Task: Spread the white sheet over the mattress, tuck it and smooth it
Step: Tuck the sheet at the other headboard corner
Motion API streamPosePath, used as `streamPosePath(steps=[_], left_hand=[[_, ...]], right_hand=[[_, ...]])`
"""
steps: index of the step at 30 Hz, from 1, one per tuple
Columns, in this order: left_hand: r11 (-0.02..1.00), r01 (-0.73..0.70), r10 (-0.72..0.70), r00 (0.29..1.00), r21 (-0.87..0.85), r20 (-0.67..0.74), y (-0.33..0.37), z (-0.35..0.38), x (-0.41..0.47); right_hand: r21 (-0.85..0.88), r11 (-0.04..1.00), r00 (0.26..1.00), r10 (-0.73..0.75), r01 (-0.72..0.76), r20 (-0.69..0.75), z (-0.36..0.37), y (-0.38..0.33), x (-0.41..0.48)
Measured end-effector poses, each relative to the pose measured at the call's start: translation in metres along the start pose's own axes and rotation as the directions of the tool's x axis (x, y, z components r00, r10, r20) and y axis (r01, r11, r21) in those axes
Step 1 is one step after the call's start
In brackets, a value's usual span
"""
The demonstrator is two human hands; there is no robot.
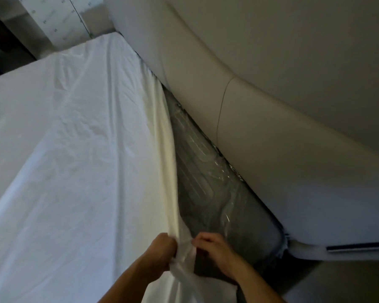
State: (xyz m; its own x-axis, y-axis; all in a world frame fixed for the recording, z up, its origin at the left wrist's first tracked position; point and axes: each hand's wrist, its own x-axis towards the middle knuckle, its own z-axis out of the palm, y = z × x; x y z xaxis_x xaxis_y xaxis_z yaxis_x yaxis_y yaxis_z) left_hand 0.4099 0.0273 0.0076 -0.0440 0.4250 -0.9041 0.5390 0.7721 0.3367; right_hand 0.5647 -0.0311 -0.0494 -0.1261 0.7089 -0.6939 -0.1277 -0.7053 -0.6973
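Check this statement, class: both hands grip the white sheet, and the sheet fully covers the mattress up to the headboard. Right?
No. The left hand and right hand grip the white sheet, but the head view shows a bare strip of mattress beside the headboard.

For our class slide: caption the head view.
Left hand and right hand grip the sheet edge; mattress bare beside the headboard.

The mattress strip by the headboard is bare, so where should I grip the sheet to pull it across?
Probably grip the loose edge of the sheet, bunched at the near corner between the left hand and right hand, coming from the near end. That edge lies free beside the bare mattress; further up it meets the headboard.
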Motion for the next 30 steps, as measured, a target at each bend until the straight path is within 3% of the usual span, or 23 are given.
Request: streamPosePath(steps=[3,5,7,9,11,12,14,16,17,20,22,24,27,30], left_hand=[[0.999,-0.003,0.004,1.000,-0.035,0.028,0.000,0.002,-0.004],[0.993,-0.069,0.067,0.998,-0.098,-0.021,0.001,0.000,-0.005],[0.954,-0.177,0.164,0.984,-0.241,-0.075,0.008,-0.004,-0.003],[0.916,-0.155,0.178,0.984,-0.370,0.028,0.025,-0.003,-0.003],[0.968,-0.126,0.157,0.979,-0.216,0.132,0.039,0.000,-0.006],[0.982,-0.133,0.149,0.982,-0.134,0.120,0.042,0.001,-0.005],[0.985,-0.149,0.149,0.989,-0.088,0.001,0.045,0.002,-0.001],[0.982,-0.115,0.113,0.993,-0.149,-0.023,0.045,0.005,0.002],[0.980,-0.091,0.092,0.996,-0.179,-0.003,0.045,0.006,0.001],[0.974,-0.063,0.080,0.994,-0.216,0.072,0.043,0.015,-0.001],[0.978,-0.075,0.097,0.990,-0.195,0.106,0.043,0.017,0.002],[0.983,-0.064,0.081,0.992,-0.172,0.093,0.043,0.031,0.008],[0.976,0.001,0.012,0.998,-0.217,0.058,0.044,0.053,0.010],[0.983,0.014,0.021,0.982,-0.181,0.190,0.048,0.070,0.009]], right_hand=[[0.237,0.965,0.942,-0.027,0.112,-0.333,-0.004,-0.021,-0.004],[0.277,0.932,0.900,-0.101,0.235,-0.425,-0.008,-0.039,-0.012],[0.035,0.937,0.884,-0.314,0.346,-0.346,-0.008,-0.051,-0.023],[-0.187,0.915,0.912,-0.385,0.357,-0.142,0.005,-0.054,-0.031],[-0.241,0.883,0.914,-0.401,0.403,0.058,0.015,-0.047,-0.031],[-0.216,0.886,0.912,-0.402,0.409,0.080,0.018,-0.043,-0.030],[-0.020,0.932,0.924,-0.362,0.362,-0.121,0.011,-0.037,-0.024],[0.129,0.930,0.856,-0.256,0.345,-0.448,-0.003,-0.029,-0.012],[0.147,0.937,0.854,-0.214,0.316,-0.473,-0.010,-0.026,-0.007],[0.160,0.978,0.984,-0.112,0.133,-0.136,-0.020,-0.023,0.003],[0.119,0.984,0.991,-0.135,0.135,-0.008,-0.030,-0.026,0.003],[0.037,0.978,0.977,-0.201,0.204,-0.070,-0.041,-0.027,-0.004],[0.142,0.966,0.961,-0.184,0.215,-0.204,-0.062,-0.015,-0.015],[0.260,0.951,0.978,-0.130,0.170,-0.164,-0.078,0.002,-0.021]])
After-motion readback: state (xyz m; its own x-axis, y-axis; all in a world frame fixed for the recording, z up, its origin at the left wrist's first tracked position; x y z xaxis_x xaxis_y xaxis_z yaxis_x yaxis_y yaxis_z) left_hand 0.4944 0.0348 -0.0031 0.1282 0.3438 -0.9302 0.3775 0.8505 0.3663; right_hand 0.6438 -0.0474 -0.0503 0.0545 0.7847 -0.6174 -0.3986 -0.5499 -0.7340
